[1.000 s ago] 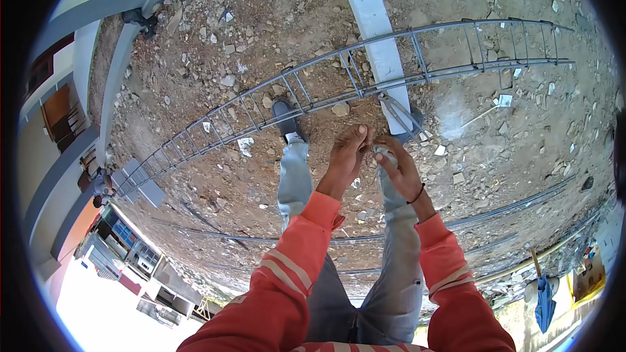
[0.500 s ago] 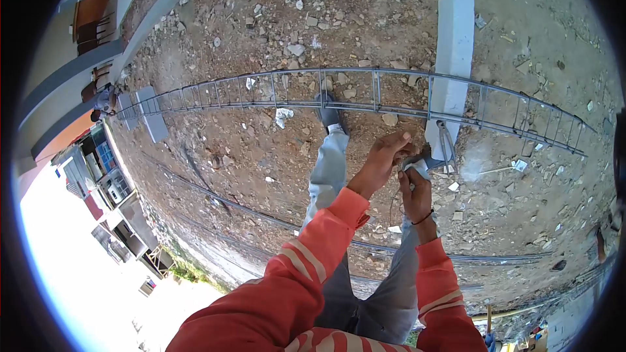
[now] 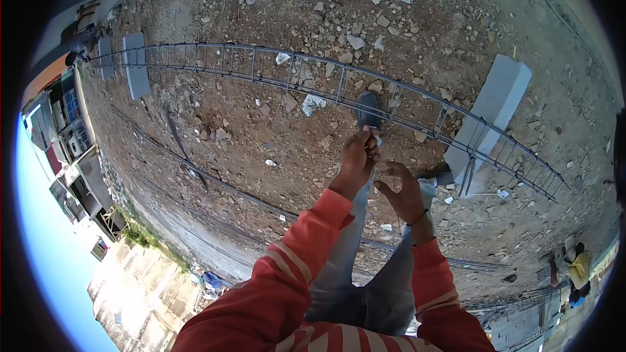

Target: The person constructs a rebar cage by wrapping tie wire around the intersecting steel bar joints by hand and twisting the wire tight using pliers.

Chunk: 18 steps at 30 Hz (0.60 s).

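A long ladder-like rebar cage (image 3: 287,85) stretches across the view in front of me, over the ground. Above my legs, my left hand (image 3: 357,160) is closed with the fingers curled and pinched; whatever it may grip is too small to make out. My right hand (image 3: 405,195) is beside it, its thumb and fingers apart with nothing visible between them. Neither hand touches the cage. A two-handled tool like pincers (image 3: 467,177) hangs or leans at the cage's near bar, by the large pale block (image 3: 486,107) under the cage.
Stones and rubble cover the dirt ground. My shoe (image 3: 368,109) is at the cage's near edge. Grey blocks (image 3: 135,65) support the far left end, where a person (image 3: 81,45) bends. Loose rebar (image 3: 222,182) lies nearer. Another person in yellow (image 3: 579,268) is at lower right.
My view has turned, so the cage now slants down to the right. My hands have come apart and away from the pincers; the right hand has opened.
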Available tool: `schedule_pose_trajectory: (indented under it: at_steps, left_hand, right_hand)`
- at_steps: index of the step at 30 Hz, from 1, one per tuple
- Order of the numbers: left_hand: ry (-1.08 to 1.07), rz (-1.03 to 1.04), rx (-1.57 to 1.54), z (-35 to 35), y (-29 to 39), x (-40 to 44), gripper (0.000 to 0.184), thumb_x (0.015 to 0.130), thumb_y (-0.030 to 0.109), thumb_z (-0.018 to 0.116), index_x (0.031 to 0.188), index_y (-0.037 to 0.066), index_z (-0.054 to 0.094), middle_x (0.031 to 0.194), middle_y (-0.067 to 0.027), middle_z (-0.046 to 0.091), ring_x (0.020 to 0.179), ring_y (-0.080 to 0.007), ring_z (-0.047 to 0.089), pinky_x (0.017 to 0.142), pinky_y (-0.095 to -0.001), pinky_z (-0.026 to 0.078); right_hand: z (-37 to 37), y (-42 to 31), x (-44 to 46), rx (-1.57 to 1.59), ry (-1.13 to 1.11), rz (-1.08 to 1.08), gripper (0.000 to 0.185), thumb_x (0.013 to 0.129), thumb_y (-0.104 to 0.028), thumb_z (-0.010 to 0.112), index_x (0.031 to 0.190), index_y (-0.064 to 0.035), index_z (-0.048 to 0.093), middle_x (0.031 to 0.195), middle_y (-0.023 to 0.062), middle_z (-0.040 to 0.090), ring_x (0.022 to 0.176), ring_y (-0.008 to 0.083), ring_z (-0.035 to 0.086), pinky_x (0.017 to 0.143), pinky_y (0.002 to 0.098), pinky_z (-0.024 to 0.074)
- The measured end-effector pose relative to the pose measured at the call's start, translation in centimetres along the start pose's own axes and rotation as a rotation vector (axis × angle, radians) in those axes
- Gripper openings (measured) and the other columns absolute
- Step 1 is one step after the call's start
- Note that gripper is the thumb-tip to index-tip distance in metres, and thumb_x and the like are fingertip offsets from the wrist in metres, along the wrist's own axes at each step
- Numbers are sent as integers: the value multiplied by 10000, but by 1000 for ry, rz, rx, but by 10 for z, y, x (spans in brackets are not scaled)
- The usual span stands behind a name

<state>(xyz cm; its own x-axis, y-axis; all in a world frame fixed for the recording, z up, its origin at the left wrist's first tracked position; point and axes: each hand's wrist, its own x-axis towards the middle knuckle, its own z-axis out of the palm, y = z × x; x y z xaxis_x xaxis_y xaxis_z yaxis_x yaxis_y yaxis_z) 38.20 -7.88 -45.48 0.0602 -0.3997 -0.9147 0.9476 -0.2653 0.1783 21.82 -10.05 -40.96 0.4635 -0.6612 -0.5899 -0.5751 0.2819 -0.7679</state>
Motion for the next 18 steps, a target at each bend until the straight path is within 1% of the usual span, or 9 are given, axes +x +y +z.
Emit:
schedule_pose_trajectory:
  at_steps: [2,3,4,8,10,11,13,15,18]
  left_hand:
    - [165,132,31,5,48,3,243,1057,303,465,919,123,551,646,78,337,527,-57,282,439,-241,249]
    - [164,125,24,3,67,7,243,1057,303,465,919,123,551,646,78,337,527,-57,282,439,-241,249]
    - [194,189,-38,0,83,11,253,1063,306,452,909,127,547,643,80,335,519,-53,269,431,-236,231]
    - [141,304,-210,-5,127,19,285,1070,302,426,887,121,550,624,83,303,491,-52,234,414,-244,190]
    - [117,296,-194,1,132,14,279,1072,311,426,898,127,545,634,80,318,506,-54,242,421,-236,203]
    - [94,288,-165,6,132,11,274,1073,320,426,908,134,540,645,76,333,521,-55,250,428,-228,216]
    - [90,245,-150,14,120,7,281,1074,326,424,904,133,539,646,74,333,524,-57,252,429,-227,217]
    - [88,197,-127,20,105,5,289,1074,332,423,900,132,538,648,71,334,526,-58,255,430,-226,217]
    - [14,195,-143,17,82,5,296,1072,339,425,897,131,541,645,65,333,527,-58,253,430,-227,214]
  right_hand:
    - [1,-40,9,-94,102,-83,445,793,-207,800,1156,-33,609,1082,150,653,1006,297,648,905,404,504]
    - [0,-56,11,-175,209,-176,453,799,-205,790,1169,-27,599,1118,160,639,1028,321,634,912,420,495]
    - [-7,-62,4,-160,254,-169,457,862,-206,726,1234,0,560,1141,180,628,1050,320,617,928,401,474]
    - [-33,-77,-10,-216,410,-130,531,871,-252,718,1306,-26,514,1237,195,592,1139,329,587,960,418,461]
    - [-31,-71,-1,318,456,262,683,944,-477,585,1452,-56,407,1379,164,521,1261,299,509,1040,439,405]
    - [-28,-65,4,312,459,259,683,944,-477,585,1452,-56,407,1379,164,521,1261,299,509,1040,439,405]
    - [-18,-47,15,790,378,536,771,942,-554,557,1529,-121,308,1480,159,422,1351,320,430,1066,490,382]
    - [-15,-35,30,920,269,425,773,945,-567,553,1546,-165,278,1524,161,350,1402,327,364,1077,536,364]
    - [5,-35,53,1130,139,484,720,948,-530,584,1509,-158,328,1452,162,453,1323,297,470,1000,480,458]
